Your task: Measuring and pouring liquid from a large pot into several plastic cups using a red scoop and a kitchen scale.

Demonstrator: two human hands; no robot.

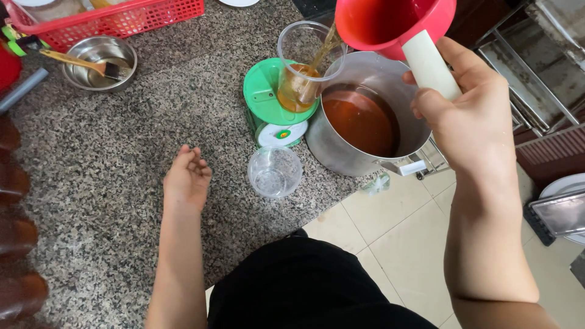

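My right hand (472, 116) grips the white handle of a red plastic ladle cup (390, 21), tilted so a stream of amber liquid pours into a clear plastic cup (308, 64). That cup stands on a green kitchen scale (268, 100) and is partly filled. Beside the scale sits a steel pot (365, 119) holding reddish-brown liquid. My left hand (187, 176) rests on the granite counter (122, 183), fingers loosely curled, holding nothing. A clear plastic lid (274, 172) lies just right of it.
A steel bowl (100, 61) with a wooden-handled brush stands at the back left, in front of a red plastic basket (116, 18). Dark brown bottles (15, 244) line the left edge. The counter's edge drops to a tiled floor (396, 237); metal racks (542, 73) stand at right.
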